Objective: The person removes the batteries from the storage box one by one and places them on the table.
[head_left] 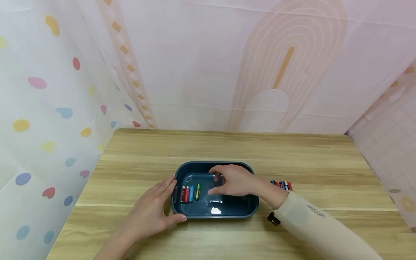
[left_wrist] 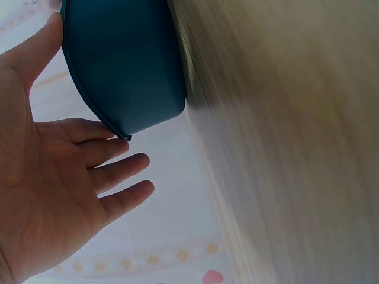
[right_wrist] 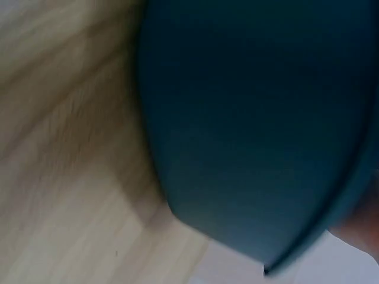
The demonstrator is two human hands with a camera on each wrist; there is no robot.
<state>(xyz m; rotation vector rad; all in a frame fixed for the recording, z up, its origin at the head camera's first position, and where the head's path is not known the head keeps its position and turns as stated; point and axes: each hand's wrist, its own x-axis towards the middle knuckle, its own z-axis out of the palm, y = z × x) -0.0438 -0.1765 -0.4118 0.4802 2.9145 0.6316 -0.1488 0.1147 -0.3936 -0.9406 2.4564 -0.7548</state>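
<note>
Batteries (head_left: 191, 194), slim red, blue, green cylinders, could roll if the empty, spread right hand (head_left: 234, 180) brushes them; left hand (head_left: 151, 207) unclenched.

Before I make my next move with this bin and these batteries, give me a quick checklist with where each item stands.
1. Bin supported: ok, the left hand touches its left end.
2. Right hand free: ok, its fingers are apart over the bin, with no battery visible between them.
3. Batteries in the bin lying in a row: ok, two red batteries, a blue battery and a green battery.
4. Every visible battery inside: not ok, a group of batteries lies on the table right of the bin.
5. Count of that group: cannot tell, the right arm partly hides it.
</note>
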